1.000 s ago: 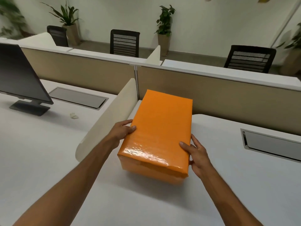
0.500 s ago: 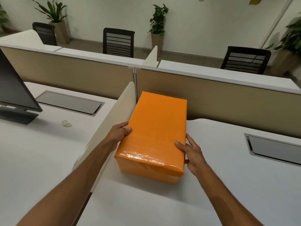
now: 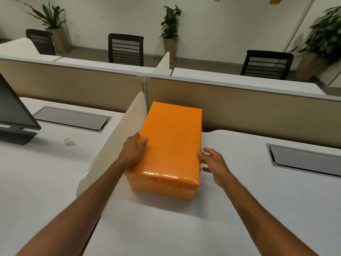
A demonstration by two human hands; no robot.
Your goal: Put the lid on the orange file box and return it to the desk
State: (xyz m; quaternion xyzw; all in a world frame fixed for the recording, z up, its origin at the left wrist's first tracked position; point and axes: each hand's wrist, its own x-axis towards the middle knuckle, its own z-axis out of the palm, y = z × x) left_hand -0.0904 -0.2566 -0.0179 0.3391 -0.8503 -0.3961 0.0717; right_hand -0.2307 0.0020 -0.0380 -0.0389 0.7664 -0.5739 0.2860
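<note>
The orange file box (image 3: 169,143) rests on the white desk (image 3: 239,209) with its lid on, its far end close to the beige back partition. My left hand (image 3: 133,149) lies against the box's left side, thumb on the top edge. My right hand (image 3: 214,163) is at the box's right side with fingers spread; the fingertips are at or just off the box wall.
A cream side divider (image 3: 114,145) stands right beside the box's left. The beige partition (image 3: 249,111) closes the back. A cable hatch (image 3: 304,159) sits at the right. On the left desk are a monitor (image 3: 13,115), another hatch (image 3: 72,118) and a crumpled paper (image 3: 69,141).
The box has slid farther toward the back partition. My right hand has loosened from the box's side and its fingers have spread. My left hand stays on the box.
</note>
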